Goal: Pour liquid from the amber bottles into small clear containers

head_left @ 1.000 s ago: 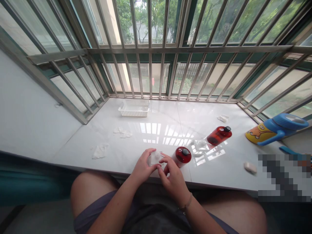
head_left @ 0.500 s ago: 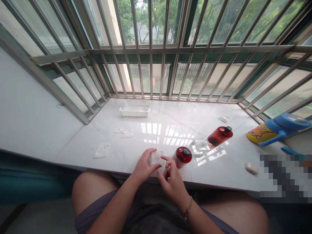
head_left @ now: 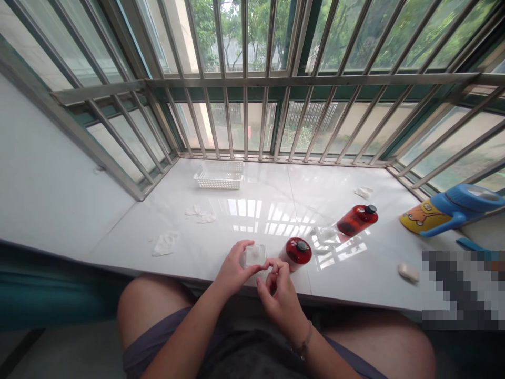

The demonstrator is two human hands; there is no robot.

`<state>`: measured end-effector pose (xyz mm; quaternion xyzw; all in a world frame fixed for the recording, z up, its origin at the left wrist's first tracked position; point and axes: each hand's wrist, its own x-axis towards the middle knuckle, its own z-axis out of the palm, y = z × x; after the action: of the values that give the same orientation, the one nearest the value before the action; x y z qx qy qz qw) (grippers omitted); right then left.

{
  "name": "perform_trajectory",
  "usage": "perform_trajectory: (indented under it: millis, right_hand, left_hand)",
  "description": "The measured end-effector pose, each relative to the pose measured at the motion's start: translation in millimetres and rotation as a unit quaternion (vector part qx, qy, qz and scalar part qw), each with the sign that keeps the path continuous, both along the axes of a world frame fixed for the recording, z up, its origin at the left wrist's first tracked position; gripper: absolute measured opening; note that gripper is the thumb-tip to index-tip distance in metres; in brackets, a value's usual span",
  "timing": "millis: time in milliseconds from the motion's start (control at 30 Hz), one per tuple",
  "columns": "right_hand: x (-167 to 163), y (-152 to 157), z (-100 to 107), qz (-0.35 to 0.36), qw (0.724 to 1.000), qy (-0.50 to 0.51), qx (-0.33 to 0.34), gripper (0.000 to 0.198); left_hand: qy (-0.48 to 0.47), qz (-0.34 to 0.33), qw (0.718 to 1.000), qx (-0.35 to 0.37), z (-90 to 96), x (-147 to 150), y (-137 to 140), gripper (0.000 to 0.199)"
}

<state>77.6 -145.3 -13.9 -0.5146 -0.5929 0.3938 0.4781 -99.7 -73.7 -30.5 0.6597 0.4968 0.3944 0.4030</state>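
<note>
A small clear plastic box (head_left: 254, 255) is in my left hand (head_left: 235, 268), held between the thumb below and the fingers along its left side. It is above the white counter near the front edge; its contents are too faint to tell. My right hand (head_left: 279, 289) is just to the right, fingers bent, thumb apart from the index finger. The tip of that index finger meets the left thumb tip by the box's near right corner. Nothing shows in the right hand. Close behind it stands a red bottle (head_left: 295, 252) with a black cap.
Another red bottle (head_left: 357, 220) lies tilted beside a clear plastic tray (head_left: 325, 238). Crumpled tissues (head_left: 164, 245) lie left. A white basket (head_left: 218, 181) sits at the back. On the right are a blue and yellow flask (head_left: 445, 210) and a pale block (head_left: 408, 272). Metal bars line the window.
My right index finger has moved down from the box's upper right side to its near corner, by the left thumb. The left hand keeps its grip on the box.
</note>
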Motion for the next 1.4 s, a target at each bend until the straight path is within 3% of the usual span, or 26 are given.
perform_trajectory:
  millis: [467,633,867,1200,1400]
  right_hand:
    - [-4.0,-4.7,0.2,0.019,1.000,0.007,-0.005,0.027]
    - [-9.2,8.7,4.3,0.009,1.000,0.003,-0.004,0.022]
    - [-15.1,40.0,4.2,-0.109,0.987,-0.114,0.011,0.018]
    - [-17.8,49.8,0.7,-0.130,0.977,-0.168,0.031,0.020]
    - [-18.6,42.3,12.7,-0.130,0.976,-0.166,0.044,0.021]
  left_hand:
    - [-0.001,-0.002,1.000,0.002,1.1,0.1,-0.1,0.062]
    - [-0.001,-0.003,1.000,-0.002,1.9,0.8,0.0,0.063]
    - [-0.004,0.003,1.000,0.001,5.9,3.2,-0.1,0.055]
    - [0.025,0.004,0.999,0.046,2.4,3.2,2.4,0.048]
    - [0.031,-0.011,0.996,0.083,-1.9,1.7,3.1,0.033]
